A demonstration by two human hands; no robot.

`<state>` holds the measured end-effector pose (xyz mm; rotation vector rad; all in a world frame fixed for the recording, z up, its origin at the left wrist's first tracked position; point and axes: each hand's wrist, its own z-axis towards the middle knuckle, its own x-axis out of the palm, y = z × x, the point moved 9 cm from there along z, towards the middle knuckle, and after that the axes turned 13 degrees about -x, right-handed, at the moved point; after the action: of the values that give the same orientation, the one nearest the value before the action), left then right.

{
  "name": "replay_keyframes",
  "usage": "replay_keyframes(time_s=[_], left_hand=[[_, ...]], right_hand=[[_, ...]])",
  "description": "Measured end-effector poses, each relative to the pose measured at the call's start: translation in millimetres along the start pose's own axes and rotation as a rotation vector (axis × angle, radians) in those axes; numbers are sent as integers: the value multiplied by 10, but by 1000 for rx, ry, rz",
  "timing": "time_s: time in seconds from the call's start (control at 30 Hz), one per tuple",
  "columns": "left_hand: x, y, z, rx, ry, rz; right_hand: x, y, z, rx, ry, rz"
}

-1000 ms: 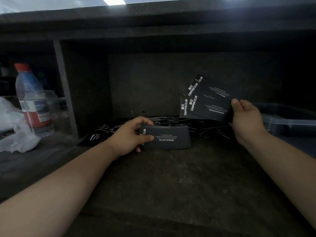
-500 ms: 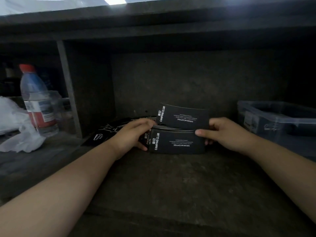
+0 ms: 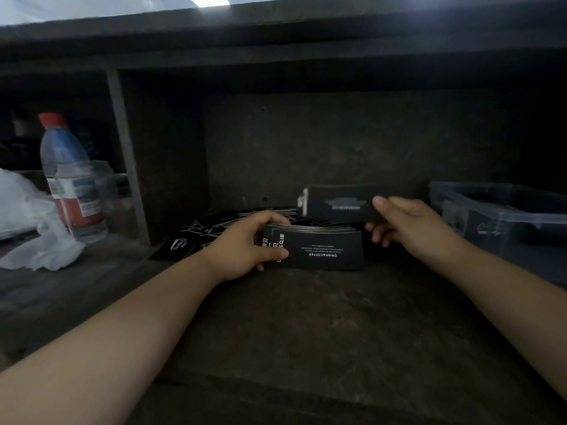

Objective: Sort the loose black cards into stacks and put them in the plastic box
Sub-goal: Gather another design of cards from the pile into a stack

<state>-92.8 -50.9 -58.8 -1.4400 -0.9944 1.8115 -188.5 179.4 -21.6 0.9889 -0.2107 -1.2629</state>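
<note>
My left hand [image 3: 245, 245] grips a stack of black cards [image 3: 325, 251] by its left end, holding it on edge on the dark shelf, white print facing me. My right hand [image 3: 408, 223] pinches a few more black cards [image 3: 337, 204] by their right end, held just above and behind the stack; they look blurred. Loose black cards [image 3: 196, 237] lie scattered flat on the shelf behind my left hand. The clear plastic box [image 3: 503, 216] stands at the right, beside my right hand.
A water bottle [image 3: 69, 176] with a red cap stands at the left beyond a vertical shelf divider [image 3: 127, 161], next to crumpled white plastic [image 3: 36, 240]. A low shelf board runs overhead. Bare shelf surface [image 3: 306, 326] lies in front of the stack.
My right hand brought its fanned cards down from the upper right to the stack, then lifted slightly and shifted right with cards still pinched. My left hand kept holding the stack.
</note>
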Motion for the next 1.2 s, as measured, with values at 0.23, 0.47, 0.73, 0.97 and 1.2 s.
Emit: replay_keyframes(time_s=[0.23, 0.47, 0.73, 0.97, 1.2], left_hand=[[12, 8, 3, -28, 30, 8], [35, -37, -65, -62, 40, 0], [126, -147, -49, 70, 49, 150], [-126, -178, -70, 69, -152, 121], [-970, 470, -199, -587, -657, 578]], right_hand=[[44, 110, -47, 50, 148, -78], [314, -82, -138, 128, 387, -422], [362, -119, -118, 141, 297, -197], [410, -78, -114, 81, 339, -256], [406, -94, -115, 83, 379, -261]])
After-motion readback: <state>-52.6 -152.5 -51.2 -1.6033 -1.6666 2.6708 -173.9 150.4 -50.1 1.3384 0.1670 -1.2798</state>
